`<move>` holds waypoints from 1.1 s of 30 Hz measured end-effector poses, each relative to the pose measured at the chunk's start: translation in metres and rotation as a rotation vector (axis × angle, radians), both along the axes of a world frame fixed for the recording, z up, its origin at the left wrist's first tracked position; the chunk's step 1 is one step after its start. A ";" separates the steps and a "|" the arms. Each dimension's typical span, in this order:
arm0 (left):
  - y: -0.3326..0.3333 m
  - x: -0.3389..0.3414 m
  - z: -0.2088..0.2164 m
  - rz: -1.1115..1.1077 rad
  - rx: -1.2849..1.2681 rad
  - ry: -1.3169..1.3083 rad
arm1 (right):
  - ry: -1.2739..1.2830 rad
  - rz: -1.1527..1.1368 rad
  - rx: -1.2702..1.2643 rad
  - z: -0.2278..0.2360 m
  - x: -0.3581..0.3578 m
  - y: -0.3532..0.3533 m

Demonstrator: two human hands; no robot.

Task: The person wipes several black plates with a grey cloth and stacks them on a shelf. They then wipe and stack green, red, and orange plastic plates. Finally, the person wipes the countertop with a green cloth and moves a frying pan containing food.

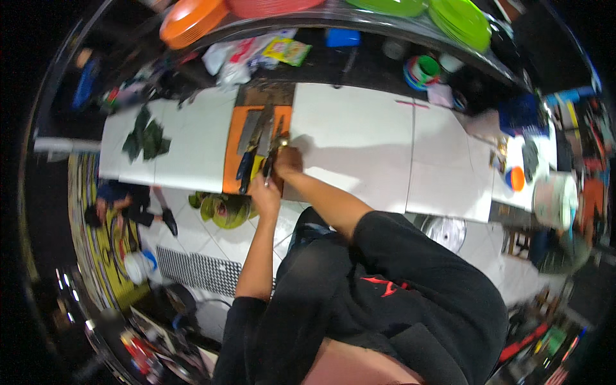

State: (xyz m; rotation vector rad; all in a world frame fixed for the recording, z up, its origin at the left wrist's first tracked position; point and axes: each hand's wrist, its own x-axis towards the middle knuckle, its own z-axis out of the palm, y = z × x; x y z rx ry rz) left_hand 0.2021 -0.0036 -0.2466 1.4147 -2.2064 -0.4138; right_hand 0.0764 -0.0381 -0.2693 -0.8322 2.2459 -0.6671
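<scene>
An orange cutting board [237, 135] lies across the white counter in front of me. On its left part rests a knife with a dark handle [245, 168]; several long metal blades [250, 128] lie close together there, blurred. My left hand [264, 191] is closed at the board's near edge, around the end of a slim metal tool [267, 170] whose kind I cannot make out. Just right of it, my right hand [288, 162] is curled over the board's right edge, beside a small yellowish shiny thing [283, 142]. What its fingers hold is hidden. A yellow patch [256, 165] shows between the tools.
Dark green leaf-like pieces [146, 138] lie on the counter [346, 128] at left. Stacked plates [192, 22] stand on the shelf above. An orange cup [514, 178] and a white bucket [556, 199] are at right. A person [119, 202] sits at far left.
</scene>
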 end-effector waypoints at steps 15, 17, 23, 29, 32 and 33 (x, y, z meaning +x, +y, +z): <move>-0.024 -0.037 -0.003 -0.121 -0.233 -0.360 | 0.130 -0.116 -0.221 -0.024 -0.151 0.216; -0.014 -0.050 0.014 -0.065 -0.217 -0.318 | 0.287 -0.326 -0.250 -0.021 -0.203 0.295; -0.014 -0.060 -0.012 0.089 -0.149 -0.380 | 0.619 -0.809 -0.102 0.075 -0.372 0.425; 0.020 -0.135 0.015 -0.028 -0.433 -0.310 | 0.806 -0.520 -0.237 0.142 -0.532 0.474; 0.057 -0.233 0.016 -0.183 -0.339 -0.118 | 0.945 -0.270 -0.014 0.125 -0.564 0.459; 0.068 -0.261 0.007 -0.286 -0.279 -0.021 | 0.981 -0.201 0.076 0.113 -0.567 0.450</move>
